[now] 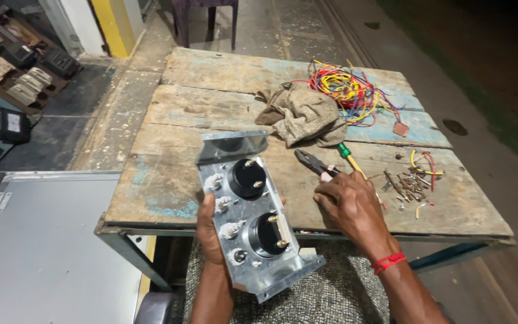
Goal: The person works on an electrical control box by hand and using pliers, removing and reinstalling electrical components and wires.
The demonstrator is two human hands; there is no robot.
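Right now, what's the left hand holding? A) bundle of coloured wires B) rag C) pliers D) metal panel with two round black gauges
D: the left hand grips the metal panel from behind, while the pliers, wires and rag lie on the wooden table.

We spot one label only: a small pale rectangular label (13, 122) on a dark boxy unit lying on the floor at far left. We see no packages, signs or screens.
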